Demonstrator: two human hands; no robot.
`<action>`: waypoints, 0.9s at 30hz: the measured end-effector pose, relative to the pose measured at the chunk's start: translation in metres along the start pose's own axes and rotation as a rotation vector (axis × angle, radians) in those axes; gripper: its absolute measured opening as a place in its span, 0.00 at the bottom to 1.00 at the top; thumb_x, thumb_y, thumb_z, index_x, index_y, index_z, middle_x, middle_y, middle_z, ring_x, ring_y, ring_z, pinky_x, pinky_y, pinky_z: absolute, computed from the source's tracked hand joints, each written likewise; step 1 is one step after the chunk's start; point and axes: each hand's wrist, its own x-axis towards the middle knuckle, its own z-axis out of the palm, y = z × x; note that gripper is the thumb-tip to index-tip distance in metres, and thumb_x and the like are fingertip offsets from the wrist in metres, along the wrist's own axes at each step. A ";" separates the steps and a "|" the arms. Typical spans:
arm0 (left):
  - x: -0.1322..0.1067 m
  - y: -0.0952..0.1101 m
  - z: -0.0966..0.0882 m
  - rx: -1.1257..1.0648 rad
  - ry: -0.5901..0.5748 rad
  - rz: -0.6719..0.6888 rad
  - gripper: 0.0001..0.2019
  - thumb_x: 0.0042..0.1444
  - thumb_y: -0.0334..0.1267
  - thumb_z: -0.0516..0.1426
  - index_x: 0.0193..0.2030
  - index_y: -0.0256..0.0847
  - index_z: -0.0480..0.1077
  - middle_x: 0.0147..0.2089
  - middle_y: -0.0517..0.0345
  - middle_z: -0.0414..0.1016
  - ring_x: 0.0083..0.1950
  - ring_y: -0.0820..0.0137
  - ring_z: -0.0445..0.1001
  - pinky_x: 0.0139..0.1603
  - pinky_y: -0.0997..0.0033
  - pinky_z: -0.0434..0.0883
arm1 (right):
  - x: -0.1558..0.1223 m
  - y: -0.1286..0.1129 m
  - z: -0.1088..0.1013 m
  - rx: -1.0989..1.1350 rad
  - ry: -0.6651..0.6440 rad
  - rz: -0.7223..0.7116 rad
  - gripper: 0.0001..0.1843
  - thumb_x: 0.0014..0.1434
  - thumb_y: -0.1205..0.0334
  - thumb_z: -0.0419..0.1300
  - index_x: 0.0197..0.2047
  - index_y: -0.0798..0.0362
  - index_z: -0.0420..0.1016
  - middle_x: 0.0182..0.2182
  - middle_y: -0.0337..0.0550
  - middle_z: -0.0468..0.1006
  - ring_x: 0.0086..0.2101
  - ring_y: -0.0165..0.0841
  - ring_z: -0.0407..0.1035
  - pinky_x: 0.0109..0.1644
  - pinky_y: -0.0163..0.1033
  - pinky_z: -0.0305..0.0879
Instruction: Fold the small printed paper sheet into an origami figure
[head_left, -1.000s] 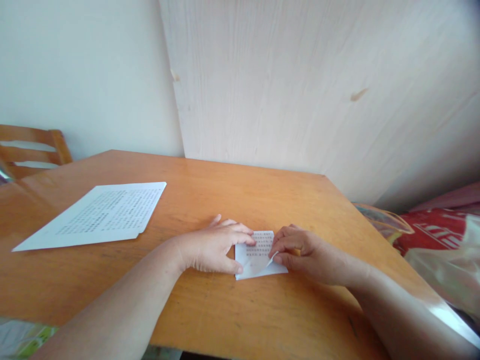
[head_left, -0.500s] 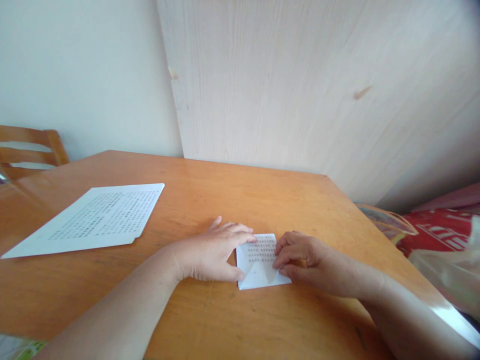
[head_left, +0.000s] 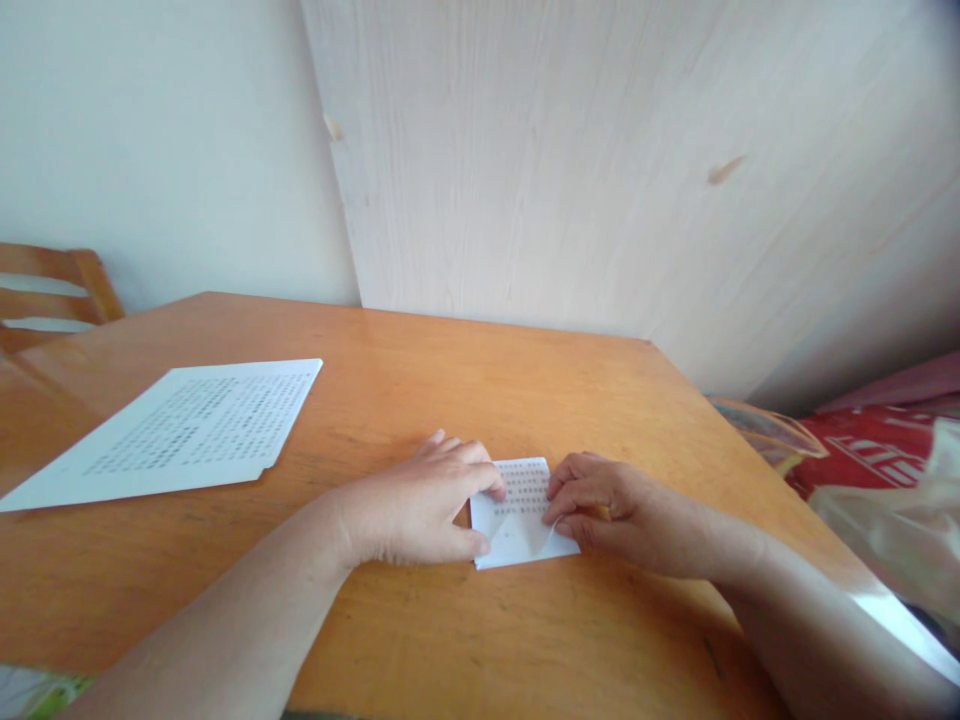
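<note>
a small folded paper (head_left: 517,500) with printed rows lies on the table (head_left: 450,370), a little below and right of the frame's center. the left hand (head_left: 424,505) is half spread, thumb and fingers apart, touching the paper's left side without gripping it. the right hand (head_left: 615,512) is curled, thumb and fingertips pinching the paper's right side, where a bit lifts. larger printed sheets (head_left: 195,420) lie at left; a wooden chair (head_left: 56,285) stands at the far left.
</note>
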 end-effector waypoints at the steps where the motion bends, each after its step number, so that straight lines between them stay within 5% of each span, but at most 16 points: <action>1: 0.000 0.000 -0.001 0.002 -0.010 -0.005 0.17 0.53 0.43 0.61 0.50 0.51 0.71 0.53 0.57 0.70 0.56 0.58 0.66 0.66 0.49 0.56 | 0.000 0.000 0.000 0.001 -0.002 0.004 0.10 0.63 0.69 0.59 0.39 0.47 0.81 0.42 0.41 0.79 0.42 0.34 0.71 0.49 0.40 0.65; 12: -0.001 0.001 -0.002 0.002 -0.033 -0.021 0.20 0.52 0.45 0.62 0.53 0.50 0.70 0.55 0.57 0.69 0.58 0.58 0.65 0.70 0.46 0.51 | 0.005 0.002 0.000 0.020 0.024 0.042 0.09 0.67 0.64 0.57 0.36 0.50 0.78 0.35 0.41 0.77 0.37 0.32 0.70 0.42 0.37 0.65; 19: -0.002 0.001 -0.001 -0.014 -0.032 -0.033 0.21 0.52 0.44 0.63 0.54 0.51 0.69 0.55 0.59 0.69 0.60 0.59 0.64 0.73 0.43 0.43 | 0.007 0.008 0.013 -0.010 0.140 0.184 0.10 0.66 0.62 0.58 0.31 0.52 0.73 0.29 0.37 0.71 0.30 0.29 0.65 0.33 0.35 0.60; 27: -0.003 0.000 0.001 -0.039 -0.010 -0.024 0.21 0.52 0.42 0.63 0.53 0.50 0.69 0.54 0.59 0.69 0.60 0.59 0.65 0.73 0.41 0.42 | 0.012 0.007 0.024 -0.109 0.197 0.343 0.10 0.65 0.60 0.58 0.32 0.52 0.75 0.31 0.40 0.74 0.31 0.30 0.67 0.33 0.36 0.59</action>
